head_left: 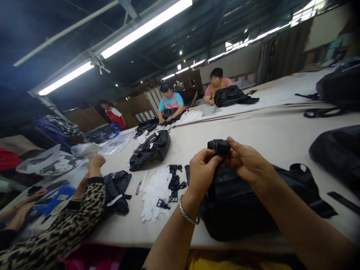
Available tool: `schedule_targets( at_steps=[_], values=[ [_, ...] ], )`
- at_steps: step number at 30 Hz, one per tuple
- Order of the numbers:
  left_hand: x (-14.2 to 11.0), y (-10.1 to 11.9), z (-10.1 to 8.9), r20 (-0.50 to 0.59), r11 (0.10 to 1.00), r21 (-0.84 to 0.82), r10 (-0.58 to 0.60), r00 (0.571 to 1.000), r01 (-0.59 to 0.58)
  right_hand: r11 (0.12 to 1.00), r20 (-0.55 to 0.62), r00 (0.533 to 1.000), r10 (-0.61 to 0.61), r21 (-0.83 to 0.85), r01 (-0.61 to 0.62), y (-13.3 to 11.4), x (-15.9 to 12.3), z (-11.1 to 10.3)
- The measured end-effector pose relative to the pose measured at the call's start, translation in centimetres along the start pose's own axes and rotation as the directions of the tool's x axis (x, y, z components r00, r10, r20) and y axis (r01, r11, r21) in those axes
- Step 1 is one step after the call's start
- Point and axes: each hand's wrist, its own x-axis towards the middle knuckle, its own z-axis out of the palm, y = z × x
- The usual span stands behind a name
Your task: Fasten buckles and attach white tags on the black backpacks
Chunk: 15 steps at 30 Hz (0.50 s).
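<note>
Both my hands are raised over a black bag [239, 210] that lies on the table. Between them is a compact black bundle [221, 147], which looks like a rolled-up strap. My left hand [203, 170], with a twisted silver bracelet at the wrist, pinches its lower left side. My right hand [249, 161] grips it from the right, thumb up along its edge. A dark strip seems to hang from the bundle toward the bag, partly hidden by my fingers. Left of my left wrist lie a pile of white tags [154, 193] and several black plastic buckles [174, 180].
A small pink cutter [138, 187] lies beside the tags. Another black bag [152, 150] sits farther back. At left, a co-worker's leopard-print sleeve [84, 210] reaches over the table near a black bag [116, 189]. More black bags [340, 153] stand at right. People work across the table.
</note>
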Motion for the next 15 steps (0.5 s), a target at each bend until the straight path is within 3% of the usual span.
schedule_targets(
  at_steps=[3, 6, 9, 11, 15],
  values=[
    [0.9, 0.2, -0.9, 0.198, 0.991, -0.038, -0.121, 0.973, 0.13, 0.998, -0.114, 0.992, 0.046, 0.048, -0.041, -0.9, 1.2, 0.3],
    [1.5, 0.1, -2.3, 0.429, 0.963, -0.026, -0.231, 0.873, 0.267, 0.993, -0.19, 0.978, 0.092, 0.089, -0.076, -1.9, 2.6, 0.1],
    [2.1, -0.6, -3.7, 0.521, 0.928, -0.032, -0.301, 0.799, 0.371, 0.991, -0.222, 0.971, 0.093, 0.113, -0.069, -2.6, 3.7, -0.3],
    [2.8, -1.3, -4.3, 0.515, 0.925, -0.035, -0.309, 0.8, 0.379, 0.99, -0.218, 0.97, 0.105, 0.115, -0.081, -2.8, 3.9, -0.5],
    [4.8, -3.5, -4.9, 0.422, 0.957, 0.061, -0.282, 0.862, 0.283, 0.99, -0.164, 0.979, 0.118, 0.095, -0.103, -2.8, 4.0, -0.6]
  ],
)
